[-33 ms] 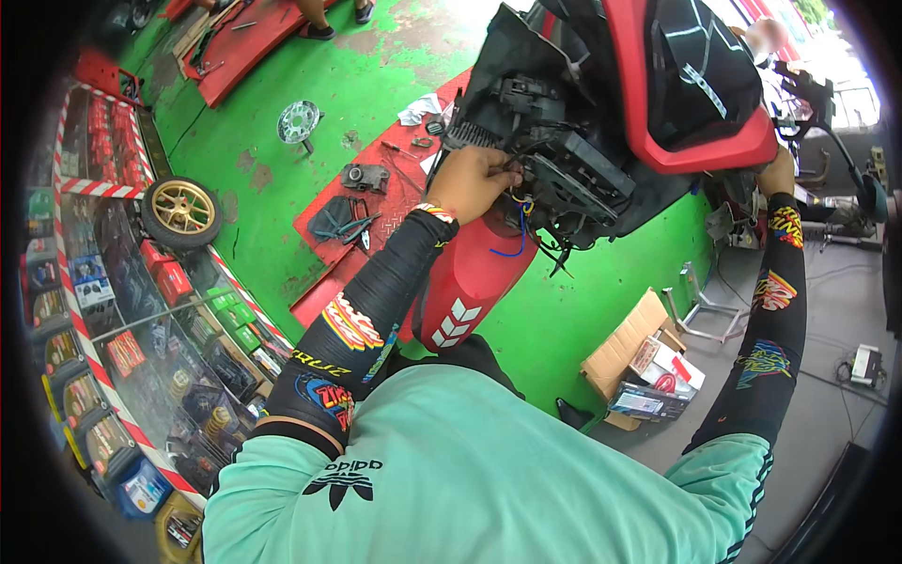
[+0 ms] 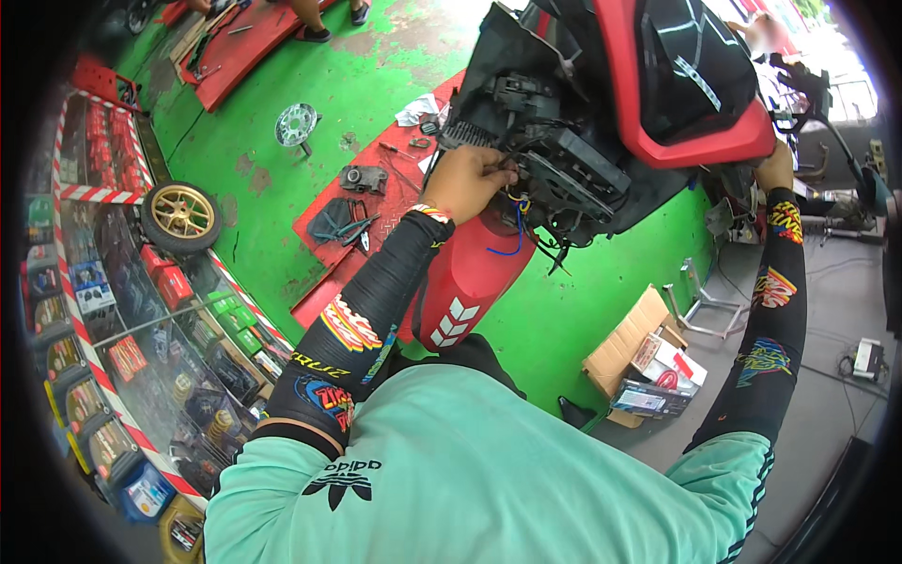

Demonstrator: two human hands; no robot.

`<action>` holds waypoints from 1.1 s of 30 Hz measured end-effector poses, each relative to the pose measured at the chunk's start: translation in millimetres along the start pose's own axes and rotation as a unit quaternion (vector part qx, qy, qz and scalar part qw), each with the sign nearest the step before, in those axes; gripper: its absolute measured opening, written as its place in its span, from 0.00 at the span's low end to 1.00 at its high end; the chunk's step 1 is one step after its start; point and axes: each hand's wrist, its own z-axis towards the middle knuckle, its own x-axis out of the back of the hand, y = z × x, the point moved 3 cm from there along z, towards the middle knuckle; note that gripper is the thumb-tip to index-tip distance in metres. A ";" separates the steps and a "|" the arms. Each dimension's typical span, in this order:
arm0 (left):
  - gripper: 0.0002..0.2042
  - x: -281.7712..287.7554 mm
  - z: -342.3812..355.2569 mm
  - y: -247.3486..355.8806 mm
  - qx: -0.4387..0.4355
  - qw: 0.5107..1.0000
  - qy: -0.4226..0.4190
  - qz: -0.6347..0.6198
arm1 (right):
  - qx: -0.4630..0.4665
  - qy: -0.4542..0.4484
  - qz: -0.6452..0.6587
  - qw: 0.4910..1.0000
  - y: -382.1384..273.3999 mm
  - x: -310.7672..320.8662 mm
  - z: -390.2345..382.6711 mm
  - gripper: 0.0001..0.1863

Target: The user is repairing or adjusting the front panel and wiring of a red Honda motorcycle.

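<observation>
A red and black motorcycle front fairing (image 2: 648, 141) is lifted and tilted, exposing black brackets and wiring behind it. My left hand (image 2: 467, 180) pinches at the edge of this black assembly (image 2: 573, 164); the small piece between its fingertips cannot be made out. Just below the fingers hang a blue wire (image 2: 508, 251) and a yellow wire (image 2: 523, 204). At the fairing's right edge, my right hand (image 2: 776, 169) grips the panel, its fingertips hidden behind it. Under my left wrist is a red body panel (image 2: 470, 282) with white chevrons.
A red work platform (image 2: 324, 282) carries pliers (image 2: 355, 227) and a dark metal part (image 2: 365, 179). On the green floor stand a brake disc (image 2: 297, 125) and a cardboard box (image 2: 625, 343). A gold-rimmed wheel (image 2: 181, 214) leans by the glass display case (image 2: 141, 310). Other people are at the back.
The fairing's right edge has shifted very slightly up and left, with my right hand still on it. My left hand stays at nearly the same spot.
</observation>
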 end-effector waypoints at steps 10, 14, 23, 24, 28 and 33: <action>0.11 -5.5 -5.9 11.2 -0.002 0.999 0.010 0.035 | 0.021 0.052 0.010 0.998 -23.2 22.8 -24.6 0.24; 0.07 -11.7 -8.3 4.1 0.025 0.998 0.011 -0.049 | -0.043 0.013 -0.013 0.999 -23.0 19.6 -44.4 0.36; 0.06 -15.8 -27.9 -17.3 0.043 0.992 -0.031 -0.111 | -0.177 0.377 0.267 0.869 -102.5 -14.7 -258.9 0.24; 0.05 -16.6 -28.5 -18.0 0.039 0.987 -0.034 -0.150 | -0.219 0.344 0.266 0.873 -117.5 -35.6 -289.9 0.24; 0.05 -17.4 -31.1 -20.4 0.040 0.979 -0.050 -0.196 | -0.374 0.173 0.320 0.853 -169.2 -120.1 -417.9 0.28; 0.04 -16.3 -32.0 -13.2 0.026 0.986 -0.049 -0.157 | -0.410 -0.033 0.227 0.883 -204.9 -173.8 -554.7 0.30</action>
